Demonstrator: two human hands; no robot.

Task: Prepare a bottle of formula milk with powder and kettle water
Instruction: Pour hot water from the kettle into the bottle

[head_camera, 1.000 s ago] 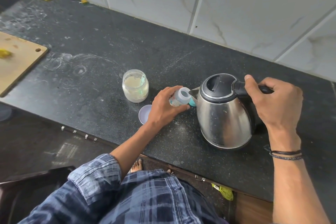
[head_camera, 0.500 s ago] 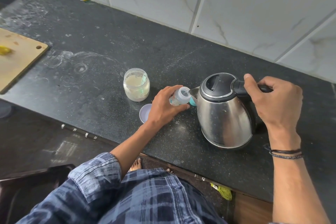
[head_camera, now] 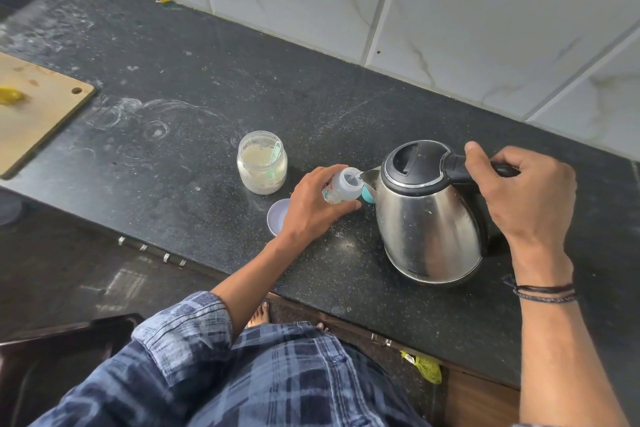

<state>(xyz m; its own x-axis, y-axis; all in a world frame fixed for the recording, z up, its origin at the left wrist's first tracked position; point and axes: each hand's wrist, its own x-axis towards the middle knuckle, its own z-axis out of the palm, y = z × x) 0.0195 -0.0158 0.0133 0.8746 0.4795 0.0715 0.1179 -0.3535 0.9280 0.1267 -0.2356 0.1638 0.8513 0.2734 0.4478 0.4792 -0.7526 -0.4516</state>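
The bottle (head_camera: 341, 185) is gripped by the left hand (head_camera: 311, 204), its narrow mouth held at the spout (head_camera: 370, 177) of the kettle (head_camera: 426, 218). The handle (head_camera: 457, 166) beyond is clenched by the right hand (head_camera: 523, 191). If the kettle is tipped sharply, hot water may be spilled onto the left hand.

The fingers (head_camera: 327, 170) of the left hand (head_camera: 311, 204) curl round a small bottle (head_camera: 341, 185), its open mouth tilted right up to the kettle (head_camera: 426, 218) spout. The right hand (head_camera: 526, 191) grips the kettle's black handle. Just left of the left fingers, a powder jar (head_camera: 262, 163) and a round lid (head_camera: 278, 217) sit on the dark desk (head_camera: 207, 87).
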